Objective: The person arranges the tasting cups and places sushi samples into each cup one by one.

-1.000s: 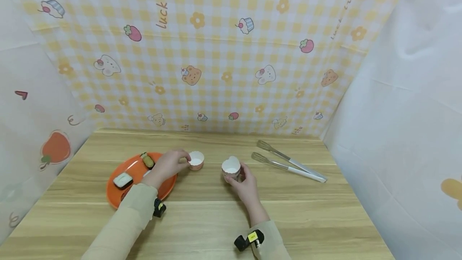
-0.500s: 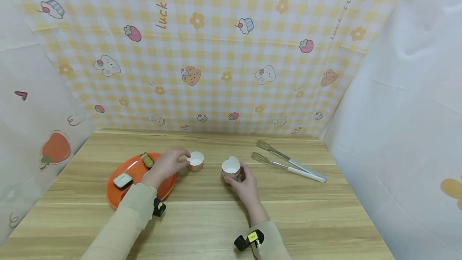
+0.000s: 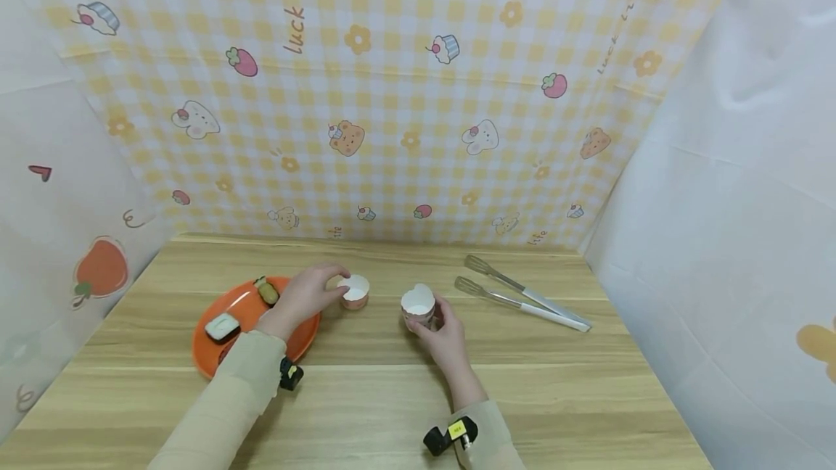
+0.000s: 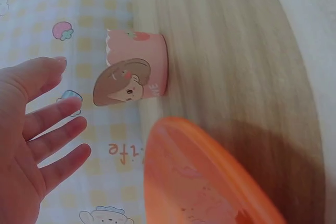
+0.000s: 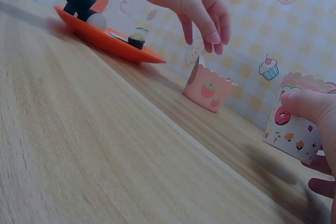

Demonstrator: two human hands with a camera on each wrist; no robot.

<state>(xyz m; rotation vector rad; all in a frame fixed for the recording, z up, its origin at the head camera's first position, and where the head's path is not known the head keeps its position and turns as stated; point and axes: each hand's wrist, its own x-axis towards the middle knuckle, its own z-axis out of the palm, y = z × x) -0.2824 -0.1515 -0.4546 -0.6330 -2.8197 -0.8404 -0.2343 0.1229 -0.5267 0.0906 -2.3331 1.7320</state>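
My left hand (image 3: 308, 299) hovers at the rim of a pink paper baking cup (image 3: 355, 303), its fingers loose and spread. In the left wrist view that hand (image 4: 23, 135) shows a gap between its fingertips and the cup (image 4: 134, 69), which stands upright on the table with strawberries and a cartoon face printed on it. My right hand (image 3: 449, 339) holds a white baking cup (image 3: 418, 301) between thumb and fingers. Doughnut prints mark this white cup (image 5: 291, 124) in the right wrist view, and a shadow lies on the table beneath it.
An orange plate (image 3: 302, 343) lies under my left forearm, bearing a sushi-like piece (image 3: 222, 327) and a small pineapple-shaped piece (image 3: 267, 292). Metal tongs (image 3: 555, 316) with white handles rest at the right. A checked cloth (image 3: 405, 180) hangs behind the table.
The left hand's fingers have lifted slightly from the pink baking cup's rim. The right hand keeps its hold on the white cup in the same place.
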